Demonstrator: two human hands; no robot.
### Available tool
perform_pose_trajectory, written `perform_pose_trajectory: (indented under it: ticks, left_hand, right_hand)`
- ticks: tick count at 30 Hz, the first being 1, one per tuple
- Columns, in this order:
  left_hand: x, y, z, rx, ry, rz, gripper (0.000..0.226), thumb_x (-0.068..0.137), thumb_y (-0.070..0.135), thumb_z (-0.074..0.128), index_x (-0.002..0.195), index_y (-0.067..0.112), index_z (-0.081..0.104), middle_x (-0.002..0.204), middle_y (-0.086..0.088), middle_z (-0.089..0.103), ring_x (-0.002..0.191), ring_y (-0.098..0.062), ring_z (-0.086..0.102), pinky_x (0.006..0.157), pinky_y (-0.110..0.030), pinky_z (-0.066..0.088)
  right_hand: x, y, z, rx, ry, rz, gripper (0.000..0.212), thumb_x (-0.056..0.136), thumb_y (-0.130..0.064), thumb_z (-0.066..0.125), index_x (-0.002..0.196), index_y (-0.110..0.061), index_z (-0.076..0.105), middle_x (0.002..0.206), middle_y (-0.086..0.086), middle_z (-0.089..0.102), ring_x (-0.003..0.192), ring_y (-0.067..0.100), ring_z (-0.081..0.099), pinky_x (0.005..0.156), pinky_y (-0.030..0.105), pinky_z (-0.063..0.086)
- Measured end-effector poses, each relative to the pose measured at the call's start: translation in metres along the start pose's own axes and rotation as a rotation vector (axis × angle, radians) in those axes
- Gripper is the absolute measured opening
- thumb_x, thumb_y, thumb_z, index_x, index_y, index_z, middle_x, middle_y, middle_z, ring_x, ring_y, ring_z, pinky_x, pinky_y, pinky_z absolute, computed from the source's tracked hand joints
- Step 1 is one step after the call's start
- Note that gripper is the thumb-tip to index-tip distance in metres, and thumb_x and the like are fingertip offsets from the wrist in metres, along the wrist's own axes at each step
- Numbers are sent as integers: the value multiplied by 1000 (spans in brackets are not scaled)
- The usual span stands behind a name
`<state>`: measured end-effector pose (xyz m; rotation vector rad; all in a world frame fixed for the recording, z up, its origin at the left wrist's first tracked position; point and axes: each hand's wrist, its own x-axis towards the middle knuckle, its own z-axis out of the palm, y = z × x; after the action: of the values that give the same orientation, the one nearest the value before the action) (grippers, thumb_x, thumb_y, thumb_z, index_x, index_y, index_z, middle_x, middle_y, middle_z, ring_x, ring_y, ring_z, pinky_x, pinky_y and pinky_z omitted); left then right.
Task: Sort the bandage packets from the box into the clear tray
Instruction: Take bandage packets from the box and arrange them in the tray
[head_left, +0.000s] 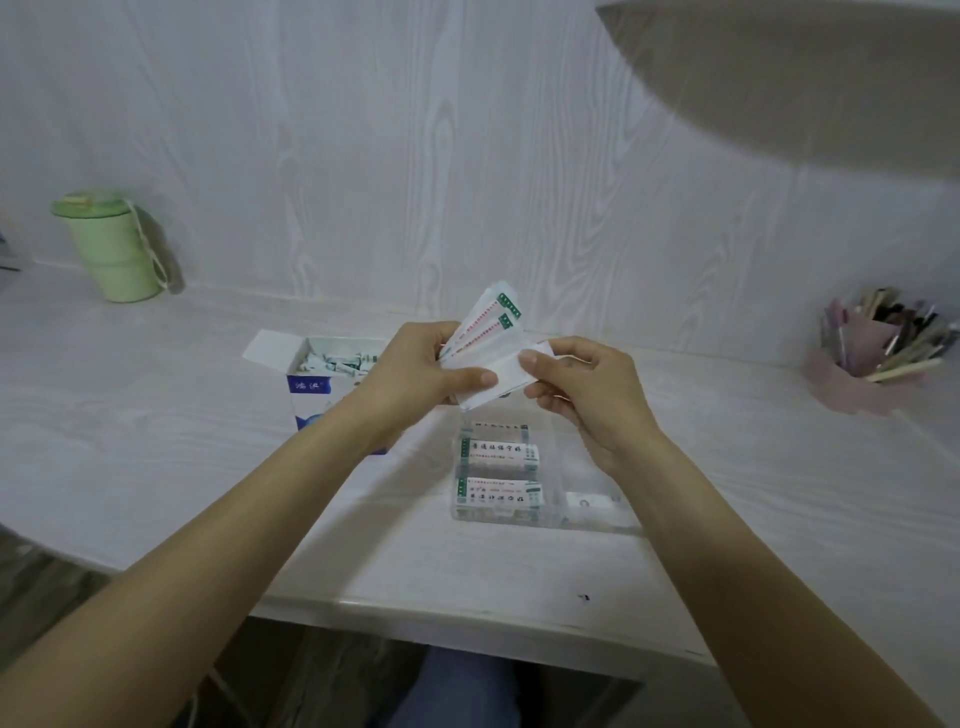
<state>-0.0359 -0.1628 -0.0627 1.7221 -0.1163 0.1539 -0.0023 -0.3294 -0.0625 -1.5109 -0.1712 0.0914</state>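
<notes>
My left hand holds a fanned bunch of white bandage packets with green and red print, above the table. My right hand pinches one white packet at the front of that bunch. Below the hands lies the clear tray, with stacks of bandage packets in its left compartments. The open blue-and-white box stands to the left, with more packets inside. My left forearm hides part of the box.
A green lidded cup stands at the back left against the wall. A pink holder full of pens sits at the far right. The white table's front edge runs close to me. A lamp shade hangs at the upper right.
</notes>
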Motion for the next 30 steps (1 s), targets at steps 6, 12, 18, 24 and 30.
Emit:
perform_pose_trajectory:
  ticks: [6, 12, 18, 24, 30]
  left_hand:
    - [-2, -5, -10, -91, -51, -62, 24, 79, 0, 69, 97, 16, 68, 83, 4, 74, 72, -9, 70, 61, -19, 54]
    - [-5, -10, -13, -68, -6, -54, 21, 80, 2, 70, 92, 19, 68, 83, 4, 72, 68, -5, 69, 62, -19, 56]
    - [-2, -12, 6, -84, 48, -48, 21, 80, 2, 70, 98, 14, 66, 92, 1, 68, 80, -12, 66, 64, -21, 57]
    - [-3, -11, 36, -77, 73, -15, 22, 81, 5, 71, 95, 21, 65, 92, 6, 68, 86, -13, 66, 70, -25, 58]
    - [-10, -6, 58, -60, 89, 33, 23, 82, 6, 70, 90, 26, 62, 87, 11, 65, 79, -6, 65, 64, -19, 56]
  right_hand:
    - [-3, 2, -6, 172, -139, 75, 14, 82, -8, 67, 96, -7, 69, 69, 4, 67, 52, 6, 61, 56, 16, 52]
    - [-9, 4, -5, 193, -98, 89, 8, 79, -5, 67, 86, -3, 68, 62, 4, 68, 52, 7, 63, 54, 15, 52]
    - [-17, 5, -30, 184, 26, 112, 3, 83, -5, 66, 80, -6, 67, 65, 0, 69, 58, 11, 68, 52, 14, 52]
    - [-28, 7, -63, 249, -21, 147, 23, 92, -15, 57, 78, 1, 64, 69, 10, 67, 70, 14, 69, 69, 15, 55]
    - [-40, 11, -99, 40, -10, 206, 10, 84, 9, 61, 89, 2, 66, 90, 13, 69, 77, 15, 72, 67, 13, 54]
